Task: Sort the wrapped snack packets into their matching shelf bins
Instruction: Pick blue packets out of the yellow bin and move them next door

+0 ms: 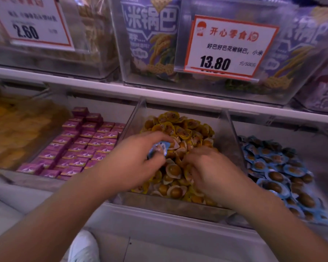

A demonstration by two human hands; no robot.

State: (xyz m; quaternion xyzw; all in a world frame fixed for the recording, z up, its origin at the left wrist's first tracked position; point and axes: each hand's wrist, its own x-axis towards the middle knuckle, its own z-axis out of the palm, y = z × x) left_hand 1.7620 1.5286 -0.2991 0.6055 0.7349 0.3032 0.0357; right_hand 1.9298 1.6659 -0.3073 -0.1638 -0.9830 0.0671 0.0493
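Lower shelf, left to right: bin of loose snack pieces (17, 129); small boxed snacks (80, 144) stacked in rows; clear middle bin (178, 207) heaped with egg-shaped snack packets (180, 129); right bin of like packets (273, 167). Left hand (133, 159) and right hand (210, 171) are placed side by side over the middle bin, a packet (159, 148) held in the left. On the upper shelf behind, bagged rice crackers (150, 35) are stood in bins behind price cards (229, 46).
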